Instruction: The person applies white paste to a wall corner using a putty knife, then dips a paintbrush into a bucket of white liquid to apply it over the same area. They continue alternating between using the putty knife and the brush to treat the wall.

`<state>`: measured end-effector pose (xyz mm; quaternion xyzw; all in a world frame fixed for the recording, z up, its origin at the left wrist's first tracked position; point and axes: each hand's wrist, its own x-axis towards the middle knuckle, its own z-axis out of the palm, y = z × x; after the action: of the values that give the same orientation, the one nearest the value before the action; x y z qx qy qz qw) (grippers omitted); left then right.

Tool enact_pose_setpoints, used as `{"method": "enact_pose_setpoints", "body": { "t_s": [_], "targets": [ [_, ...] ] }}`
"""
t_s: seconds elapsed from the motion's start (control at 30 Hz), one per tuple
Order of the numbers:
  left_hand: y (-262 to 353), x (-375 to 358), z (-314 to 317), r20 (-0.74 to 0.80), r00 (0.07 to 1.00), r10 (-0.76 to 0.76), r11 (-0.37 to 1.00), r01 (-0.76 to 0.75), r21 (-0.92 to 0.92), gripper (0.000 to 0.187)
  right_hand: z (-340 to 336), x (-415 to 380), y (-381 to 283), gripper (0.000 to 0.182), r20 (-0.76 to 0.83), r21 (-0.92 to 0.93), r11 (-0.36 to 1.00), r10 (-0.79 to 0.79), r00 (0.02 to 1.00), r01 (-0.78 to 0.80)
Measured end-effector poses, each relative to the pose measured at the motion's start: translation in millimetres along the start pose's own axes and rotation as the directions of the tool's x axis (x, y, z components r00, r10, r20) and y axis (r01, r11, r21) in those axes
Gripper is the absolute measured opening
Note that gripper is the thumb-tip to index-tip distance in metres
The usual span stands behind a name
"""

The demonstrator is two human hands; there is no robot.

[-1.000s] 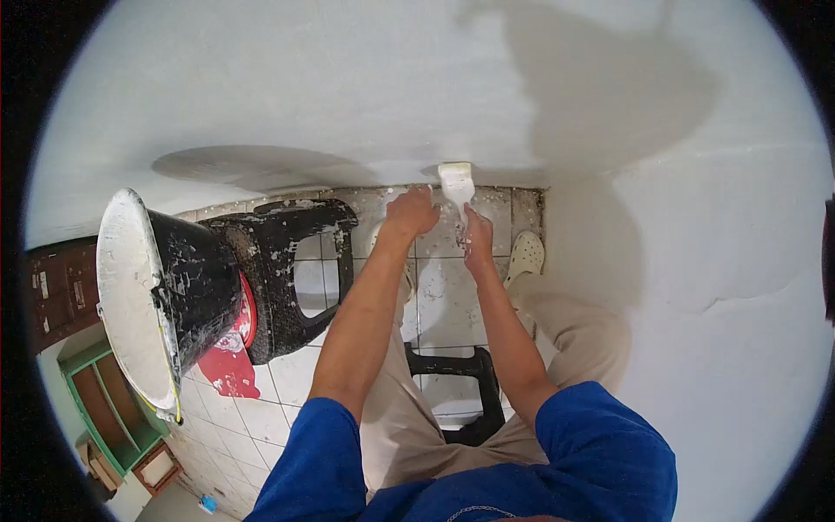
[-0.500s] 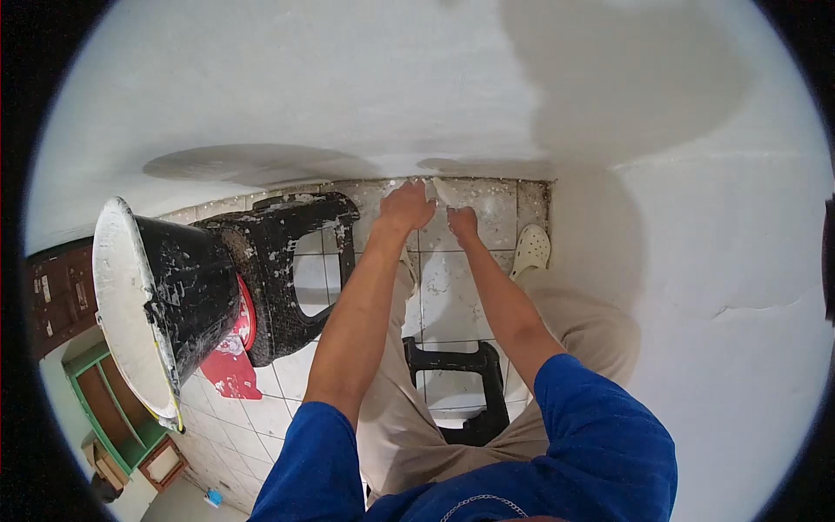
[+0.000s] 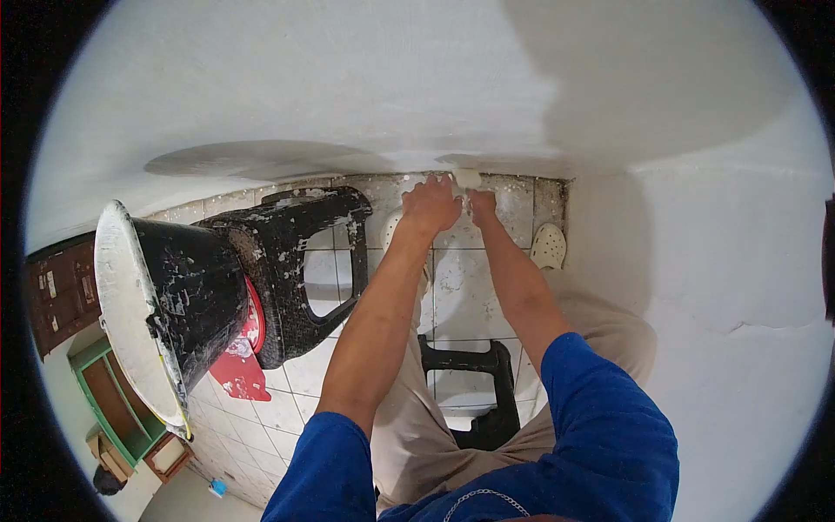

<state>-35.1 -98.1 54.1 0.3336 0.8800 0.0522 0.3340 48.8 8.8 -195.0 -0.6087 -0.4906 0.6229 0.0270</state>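
Observation:
Both arms reach forward to the foot of the white wall (image 3: pixel 348 87). My left hand (image 3: pixel 432 206) is near the wall's base with its fingers apart; a pale smear or scrap shows at its fingertips, too small to make out. Just to its right, my right hand (image 3: pixel 483 207) is closed round the lower end of a small pale scraper-like tool (image 3: pixel 467 178), whose flat end lies against the wall's bottom edge. White specks and smudges spot the tiled floor (image 3: pixel 461 283) around the hands.
At the left, a black bucket (image 3: pixel 191 283) of white material sits on a black plastic stool (image 3: pixel 274 261), with a red item (image 3: pixel 241 372) beside it. A lower black stool (image 3: pixel 496 387) stands between my legs. A side wall (image 3: pixel 722 383) rises at the right.
Both hands and the pale tool have shifted slightly right along the wall's base. The left hand's fingers are more spread, and the tool's flat end now faces the wall more squarely.

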Motion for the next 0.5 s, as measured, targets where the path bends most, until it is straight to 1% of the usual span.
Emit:
{"method": "enact_pose_setpoints", "body": {
  "t_s": [0.1, 0.2, 0.3, 0.4, 0.47, 0.5],
  "targets": [
    [-2, 2, 2, 0.001, 1.000, -0.005, 1.000, 0.005, 0.012, 0.047, 3, -33, -37, 0.020, -0.069, -0.188, 0.978, -0.106, 0.992, 0.091],
    [0, 0, -4, 0.012, 1.000, 0.002, 1.000, -0.002, 0.010, 0.048, 3, -58, -32, 0.019, -0.154, -0.237, 0.941, -0.283, 0.947, 0.243],
    [2, -1, 0, -0.010, 1.000, 0.014, 1.000, -0.014, -0.008, 0.048, -4, -106, -54, 0.021, -0.128, 0.042, 0.958, -0.275, 0.953, 0.283],
    [2, -5, -5, -0.044, 0.999, 0.005, 1.000, -0.006, -0.030, 0.047, -15, -131, -65, 0.022, -0.130, -0.087, 0.923, -0.385, 0.914, 0.376],
    [0, -5, -3, -0.057, 0.998, -0.008, 0.999, 0.006, -0.036, 0.047, -30, -164, -78, 0.022, -0.122, -0.040, 0.910, -0.413, 0.902, 0.412],
    [-2, -5, -6, -0.031, 0.999, -0.019, 0.999, 0.018, -0.031, 0.048, -39, -181, -85, 0.022, -0.118, -0.020, 0.904, -0.426, 0.897, 0.427]
  ]
}}
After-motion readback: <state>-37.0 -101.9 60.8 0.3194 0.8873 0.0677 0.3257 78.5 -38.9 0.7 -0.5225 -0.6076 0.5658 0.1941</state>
